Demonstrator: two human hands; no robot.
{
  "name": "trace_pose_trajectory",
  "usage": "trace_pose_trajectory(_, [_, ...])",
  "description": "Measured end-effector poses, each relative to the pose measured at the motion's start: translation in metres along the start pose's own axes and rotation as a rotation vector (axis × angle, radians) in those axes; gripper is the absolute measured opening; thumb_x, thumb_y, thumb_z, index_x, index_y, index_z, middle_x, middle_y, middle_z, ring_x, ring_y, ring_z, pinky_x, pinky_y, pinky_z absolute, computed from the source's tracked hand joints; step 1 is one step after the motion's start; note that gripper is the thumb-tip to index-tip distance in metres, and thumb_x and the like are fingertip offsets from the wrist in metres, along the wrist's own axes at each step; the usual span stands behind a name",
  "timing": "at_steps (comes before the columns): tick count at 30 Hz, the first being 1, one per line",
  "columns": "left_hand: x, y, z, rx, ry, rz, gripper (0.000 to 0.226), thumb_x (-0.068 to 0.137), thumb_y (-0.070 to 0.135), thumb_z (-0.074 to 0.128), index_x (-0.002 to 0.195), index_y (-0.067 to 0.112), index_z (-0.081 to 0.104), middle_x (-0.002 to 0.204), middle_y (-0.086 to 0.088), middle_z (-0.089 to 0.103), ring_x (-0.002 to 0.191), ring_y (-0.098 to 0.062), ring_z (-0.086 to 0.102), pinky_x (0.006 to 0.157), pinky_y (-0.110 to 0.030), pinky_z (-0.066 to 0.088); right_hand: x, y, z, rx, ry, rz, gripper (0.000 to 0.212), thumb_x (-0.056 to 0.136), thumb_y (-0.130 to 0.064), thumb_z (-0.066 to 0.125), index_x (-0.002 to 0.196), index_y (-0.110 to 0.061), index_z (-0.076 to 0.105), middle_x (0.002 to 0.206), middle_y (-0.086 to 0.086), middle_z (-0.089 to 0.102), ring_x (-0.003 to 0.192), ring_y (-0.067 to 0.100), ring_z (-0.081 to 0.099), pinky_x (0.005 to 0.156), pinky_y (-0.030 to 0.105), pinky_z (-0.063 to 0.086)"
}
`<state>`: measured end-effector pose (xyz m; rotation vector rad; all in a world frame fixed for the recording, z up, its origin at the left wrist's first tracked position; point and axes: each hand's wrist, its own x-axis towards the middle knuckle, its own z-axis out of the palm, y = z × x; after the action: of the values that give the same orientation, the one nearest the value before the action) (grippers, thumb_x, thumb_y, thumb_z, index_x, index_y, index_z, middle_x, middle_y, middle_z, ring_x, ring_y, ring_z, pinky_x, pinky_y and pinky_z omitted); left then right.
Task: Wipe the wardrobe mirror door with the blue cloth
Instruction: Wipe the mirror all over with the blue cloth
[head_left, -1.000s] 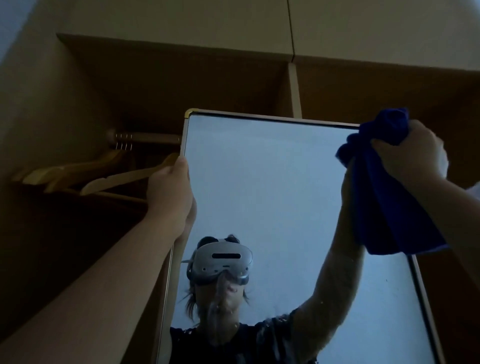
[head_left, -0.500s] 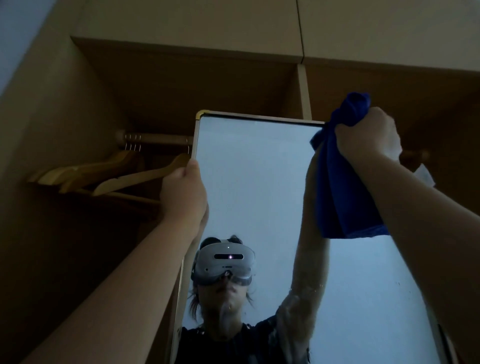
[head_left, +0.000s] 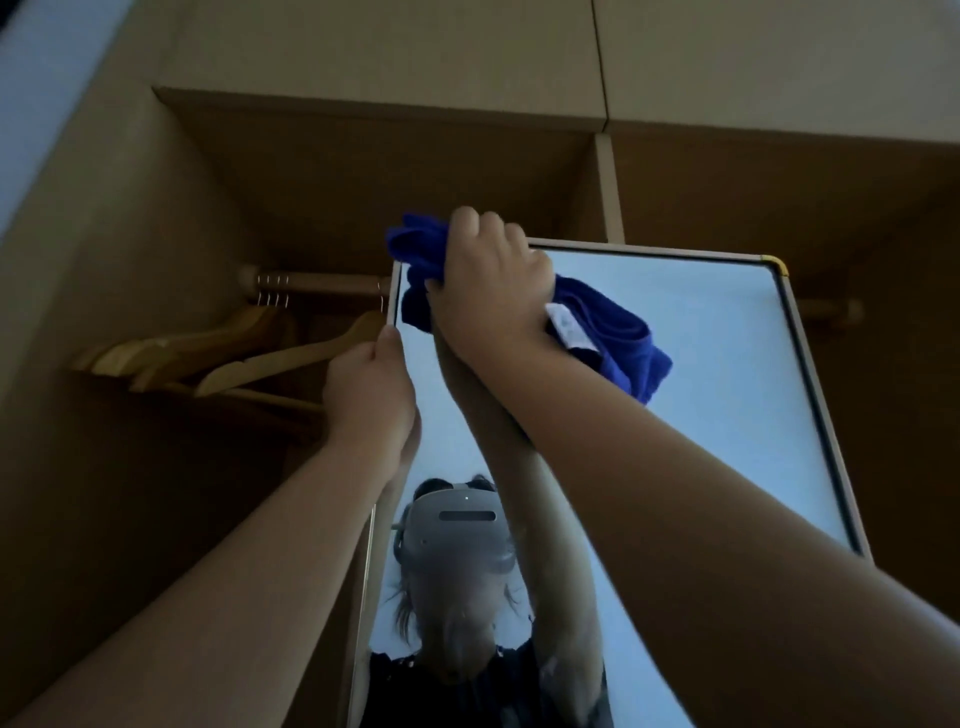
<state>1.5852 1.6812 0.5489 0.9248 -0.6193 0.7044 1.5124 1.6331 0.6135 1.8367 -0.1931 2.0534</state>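
Right hand (head_left: 491, 280) gripping blue cloth (head_left: 618, 338), mirror door (head_left: 701, 364) corner hidden

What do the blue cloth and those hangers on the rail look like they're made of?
The blue cloth looks like soft, matte fabric, maybe microfibre: it bunches in thick folds and carries a sewn white label. The hangers look like pale, smooth wood with thin metal hooks, though the dim light leaves the finish uncertain.

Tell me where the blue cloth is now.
Head view: the blue cloth is bunched in the right hand at the mirror door's top-left corner.
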Motion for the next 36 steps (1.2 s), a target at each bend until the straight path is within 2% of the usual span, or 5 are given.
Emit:
trace_pose_trajectory(6, [0.003,0.003,-0.004,0.037,-0.056,-0.035,0.035,0.095,0.023,0.045,0.060,0.025,0.042,0.061,0.005,0.040,0.060,-0.013,0.041,0.061,-0.026,0.036,-0.031,0.027,-0.019,0.154,-0.116,-0.360,0.029,0.090,-0.030,0.054,0.116,-0.016,0.049,0.107,0.001,0.059,0.096,0.020,0.053,0.074,0.026,0.030])
trace_pose_trajectory(19, [0.003,0.000,-0.009,0.149,-0.073,0.038,0.038,0.095,0.033,0.042,0.058,0.023,0.040,0.059,0.004,0.040,0.053,-0.010,0.035,0.052,-0.025,0.030,0.017,0.049,-0.012,0.144,-0.074,-0.073,0.022,0.091,-0.024,0.054,0.110,-0.016,0.048,0.091,-0.002,0.051,0.077,0.017,0.046,0.068,0.030,0.031])
trace_pose_trajectory(24, [-0.003,0.002,-0.008,0.105,-0.075,0.029,0.035,0.097,0.031,0.041,0.066,0.017,0.047,0.066,-0.003,0.044,0.062,-0.012,0.042,0.057,-0.023,0.033,-0.033,0.061,-0.021,0.145,-0.102,-0.236,0.027,0.087,-0.024,0.057,0.113,-0.016,0.052,0.100,0.000,0.063,0.086,0.023,0.058,0.069,0.028,0.032])
trace_pose_trajectory(29, [-0.008,0.002,-0.002,0.062,-0.006,0.030,0.036,0.097,0.027,0.041,0.064,0.013,0.044,0.060,-0.002,0.036,0.061,-0.010,0.040,0.058,-0.021,0.032,-0.065,0.073,-0.027,0.186,-0.116,-0.413,0.025,0.075,-0.020,0.058,0.095,-0.006,0.064,0.076,0.004,0.068,0.061,0.023,0.061,0.061,0.026,0.036])
trace_pose_trajectory(36, [-0.001,0.003,-0.007,0.208,-0.043,0.057,0.040,0.096,0.033,0.041,0.058,0.022,0.039,0.059,0.003,0.039,0.053,-0.009,0.034,0.052,-0.024,0.029,-0.026,0.088,-0.025,0.171,-0.060,-0.272,0.029,0.088,-0.029,0.055,0.115,-0.017,0.054,0.103,0.000,0.063,0.087,0.021,0.057,0.071,0.026,0.029])
